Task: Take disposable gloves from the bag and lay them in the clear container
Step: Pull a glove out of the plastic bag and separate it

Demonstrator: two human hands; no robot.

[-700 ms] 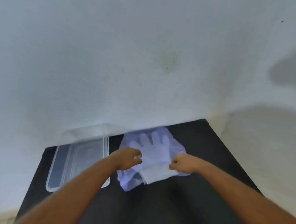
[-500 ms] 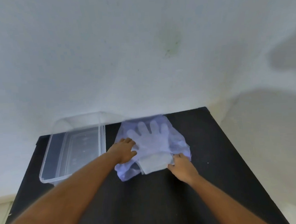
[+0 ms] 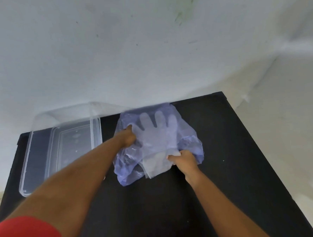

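A crumpled bluish translucent bag (image 3: 188,145) lies at the back middle of the black table (image 3: 220,187). Inside it a stack of clear disposable gloves (image 3: 156,134) shows through, fingers pointing to the wall, cuffs sticking out of the near opening. My left hand (image 3: 128,138) presses on the bag's left side, beside the gloves' thumb. My right hand (image 3: 184,159) pinches the gloves' cuff edge at the bag's mouth. The clear container (image 3: 96,133) stands to the left of the bag, nothing seen in it.
A white wall (image 3: 148,54) rises right behind the table's far edge. The table's right edge drops off to a pale floor (image 3: 290,137). A red sleeve (image 3: 25,236) shows at the lower left corner.
My left hand slid farther up the bag's left side toward the wall. My right hand stayed at the cuffs and closed on their edge. The view tilted down.
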